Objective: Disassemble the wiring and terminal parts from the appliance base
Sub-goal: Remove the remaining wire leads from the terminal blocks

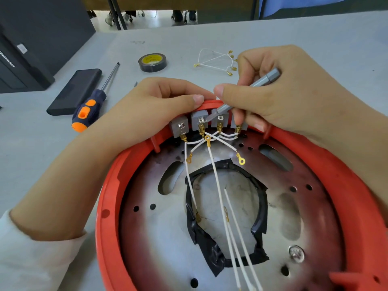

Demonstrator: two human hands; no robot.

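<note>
Red plastic appliance base (109, 198), round, sits at near edge of grey surface (315, 38), metal plate (159, 238) inside it with holes and black tape (212, 250) round the centre cutout. Row of grey terminal blocks (180, 127) on the base's far rim, white wires (218, 185) with brass connectors plugged into them; some wires cross, several loose ring lugs (241, 160) hang free over the plate. Left hand (147, 110), grip holding the far rim beside leftmost block, thumb lying along the rim. Right hand (279, 97), grip pinching a slim grey screwdriver (231, 103), tip down at second block's screw; lower fingers rest by rightmost block.

Left side of surface: orange-and-navy screwdriver (88, 110) beside a flat black case (75, 91), touching or not cannot tell. Black tape roll (152, 62) with yellow core towards far edge. Bundle of removed white wires (216, 60) with brass ends lies beyond right hand. Dark box (31, 38) at far left corner.
</note>
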